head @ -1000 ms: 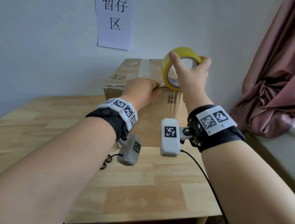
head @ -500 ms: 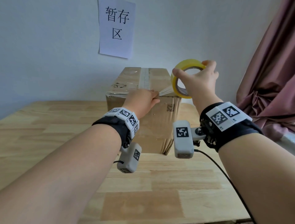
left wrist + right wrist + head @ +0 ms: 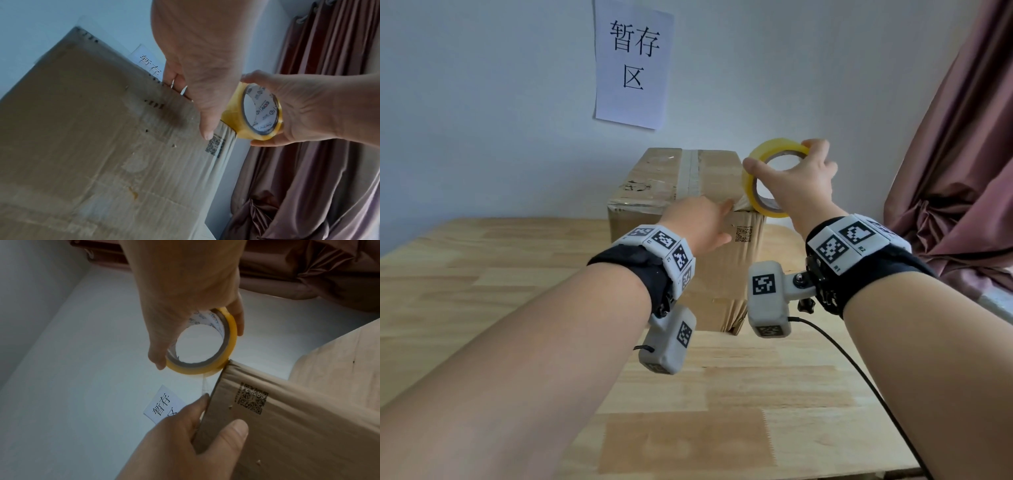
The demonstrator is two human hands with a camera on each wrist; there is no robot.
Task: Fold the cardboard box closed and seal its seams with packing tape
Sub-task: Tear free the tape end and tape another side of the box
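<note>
A closed cardboard box [image 3: 654, 192] stands on the wooden table [image 3: 482, 274] against the wall, with an older tape strip along its top seam. My right hand [image 3: 780, 157] grips a yellow tape roll [image 3: 748, 185] at the box's front right top corner. A short clear strip of tape [image 3: 205, 386] runs from the tape roll [image 3: 232, 331] to the box [image 3: 298, 426]. My left hand [image 3: 717, 222] rests over the front top edge, fingers flat on top pressing the tape, thumb [image 3: 236, 431] on the front face beside a QR code [image 3: 214, 146].
A paper sign [image 3: 633, 65] hangs on the wall behind the box. A dusky pink curtain [image 3: 955, 171] hangs at the right, close to the roll. A black cable [image 3: 859, 373] trails over the table's right front part.
My right hand has carried the roll a little to the right, to the box's front right corner, and tipped it flatter. My left hand has slid right along the front top edge.
</note>
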